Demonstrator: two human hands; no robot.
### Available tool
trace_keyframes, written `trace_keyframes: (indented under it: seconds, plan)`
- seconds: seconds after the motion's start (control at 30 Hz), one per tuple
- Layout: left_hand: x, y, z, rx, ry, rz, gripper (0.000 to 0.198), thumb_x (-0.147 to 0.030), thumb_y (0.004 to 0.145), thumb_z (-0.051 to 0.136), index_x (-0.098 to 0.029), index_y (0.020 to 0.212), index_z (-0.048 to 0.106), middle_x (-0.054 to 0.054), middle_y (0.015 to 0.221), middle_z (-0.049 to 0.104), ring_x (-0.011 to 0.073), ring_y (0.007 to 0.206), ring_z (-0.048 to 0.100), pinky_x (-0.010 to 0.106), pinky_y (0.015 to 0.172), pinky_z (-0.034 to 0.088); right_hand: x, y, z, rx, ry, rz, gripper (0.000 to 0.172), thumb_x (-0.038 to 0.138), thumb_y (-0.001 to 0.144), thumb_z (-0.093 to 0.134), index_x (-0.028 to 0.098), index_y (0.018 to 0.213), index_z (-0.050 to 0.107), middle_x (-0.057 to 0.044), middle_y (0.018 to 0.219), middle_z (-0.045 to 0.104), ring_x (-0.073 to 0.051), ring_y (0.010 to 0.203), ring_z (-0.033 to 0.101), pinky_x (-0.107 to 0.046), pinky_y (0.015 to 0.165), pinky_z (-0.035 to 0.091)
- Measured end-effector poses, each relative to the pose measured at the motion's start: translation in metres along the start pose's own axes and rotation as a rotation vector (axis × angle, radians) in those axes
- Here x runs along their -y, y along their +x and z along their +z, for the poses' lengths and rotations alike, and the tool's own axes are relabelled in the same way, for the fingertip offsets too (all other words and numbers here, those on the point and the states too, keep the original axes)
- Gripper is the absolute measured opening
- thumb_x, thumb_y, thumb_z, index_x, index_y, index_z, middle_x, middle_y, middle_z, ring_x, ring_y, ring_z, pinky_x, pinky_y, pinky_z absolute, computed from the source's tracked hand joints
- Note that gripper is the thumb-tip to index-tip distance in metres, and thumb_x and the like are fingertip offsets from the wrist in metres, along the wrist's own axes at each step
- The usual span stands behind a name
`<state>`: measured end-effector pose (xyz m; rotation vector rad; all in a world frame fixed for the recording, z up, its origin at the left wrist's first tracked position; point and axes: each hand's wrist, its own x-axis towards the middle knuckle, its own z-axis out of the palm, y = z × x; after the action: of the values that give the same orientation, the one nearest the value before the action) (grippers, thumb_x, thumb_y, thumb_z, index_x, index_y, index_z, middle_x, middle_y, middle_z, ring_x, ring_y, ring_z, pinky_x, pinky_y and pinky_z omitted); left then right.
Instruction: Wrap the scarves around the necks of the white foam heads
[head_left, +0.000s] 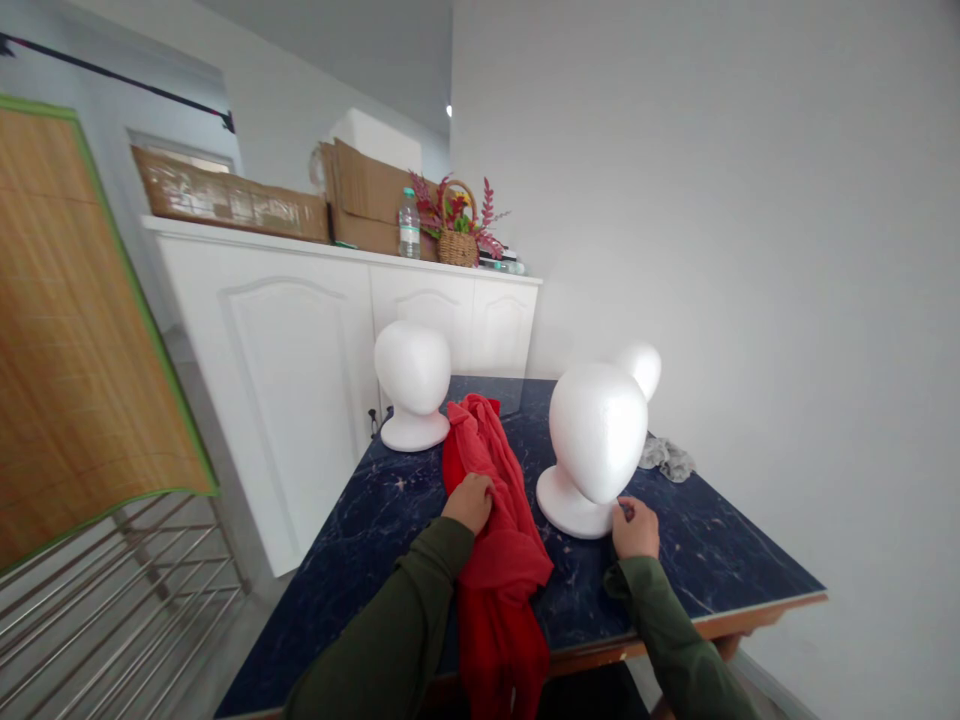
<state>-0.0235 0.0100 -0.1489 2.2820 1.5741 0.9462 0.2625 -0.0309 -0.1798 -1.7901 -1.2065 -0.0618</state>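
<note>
A long red cloth (501, 545), perhaps a scarf or garment, lies bunched down the middle of the table and hangs over its near edge. My left hand (471, 502) rests on it with the fingers closed on a fold. To the right stands a white foam mannequin head (598, 430), upright on its round base. At the right rim of that base is my right hand (635, 527), its fingers curled in against the edge; the fingertips are partly hidden. A second foam head (413, 375) stands at the left edge of the table, touching or close to the cloth.
A third foam head (641, 368) is partly hidden behind the nearest one. Grey crumpled fabric (667, 458) lies at the right edge of the dark blue marbled table (720, 545). White cabinets (300, 340) carry boxes, a bottle (409, 225) and a flower basket (457, 247). A metal rack (150, 580) stands left.
</note>
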Motion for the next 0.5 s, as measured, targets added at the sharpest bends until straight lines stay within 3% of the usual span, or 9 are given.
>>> trace_keyframes:
  seconds: [0.07, 0.13, 0.23, 0.33, 0.43, 0.5]
  plan:
    - [-0.002, 0.000, -0.002, -0.063, -0.010, -0.028, 0.019, -0.010, 0.074, 0.038, -0.014, 0.083, 0.053, 0.010, 0.087, 0.055, 0.0188, 0.086, 0.053, 0.033, 0.080, 0.040, 0.006, -0.007, -0.006, -0.083, 0.028, 0.022, 0.026, 0.035, 0.067, 0.043, 0.014, 0.078, 0.056, -0.011, 0.074, 0.055, -0.024, 0.077, 0.049, -0.035, 0.072, 0.039]
    - [-0.006, 0.000, -0.005, -0.117, -0.026, -0.049, 0.018, -0.012, 0.077, 0.034, -0.014, 0.085, 0.051, 0.010, 0.086, 0.055, 0.0189, 0.085, 0.052, 0.034, 0.079, 0.041, 0.018, -0.023, -0.010, -0.067, 0.126, 0.008, 0.023, 0.037, 0.069, 0.044, 0.017, 0.074, 0.053, -0.008, 0.070, 0.054, -0.021, 0.069, 0.049, -0.033, 0.067, 0.040]
    - [-0.011, -0.001, -0.007, -0.171, -0.060, -0.053, 0.016, -0.016, 0.079, 0.033, -0.015, 0.082, 0.048, 0.008, 0.082, 0.055, 0.0184, 0.081, 0.052, 0.033, 0.077, 0.041, 0.044, -0.059, -0.005, 0.196, 0.339, -0.058, 0.025, 0.040, 0.072, 0.047, 0.018, 0.080, 0.055, -0.007, 0.074, 0.057, -0.020, 0.066, 0.052, -0.032, 0.064, 0.042]
    - [-0.016, -0.002, -0.007, -0.241, -0.219, -0.077, 0.011, -0.017, 0.078, 0.036, -0.017, 0.080, 0.048, 0.005, 0.077, 0.054, 0.0180, 0.077, 0.053, 0.035, 0.075, 0.042, 0.077, -0.088, 0.011, 0.465, 0.510, -0.039, 0.039, 0.043, 0.071, 0.052, 0.018, 0.101, 0.054, -0.008, 0.100, 0.058, -0.022, 0.088, 0.054, -0.034, 0.078, 0.042]
    - [-0.018, -0.002, -0.004, -0.275, -0.408, -0.108, 0.007, -0.017, 0.075, 0.040, -0.018, 0.077, 0.047, 0.003, 0.074, 0.055, 0.0162, 0.072, 0.053, 0.034, 0.073, 0.044, 0.105, -0.094, 0.029, 0.589, 0.615, 0.061, 0.062, 0.043, 0.065, 0.060, 0.016, 0.118, 0.044, -0.010, 0.118, 0.049, -0.024, 0.107, 0.047, -0.036, 0.092, 0.034]
    - [-0.019, -0.001, -0.002, -0.262, -0.453, -0.103, 0.005, -0.017, 0.074, 0.042, -0.018, 0.076, 0.047, 0.002, 0.076, 0.056, 0.0142, 0.071, 0.054, 0.031, 0.070, 0.046, 0.118, -0.090, 0.038, 0.659, 0.730, 0.143, 0.072, 0.041, 0.059, 0.066, 0.015, 0.121, 0.040, -0.011, 0.117, 0.051, -0.024, 0.106, 0.048, -0.038, 0.091, 0.036]
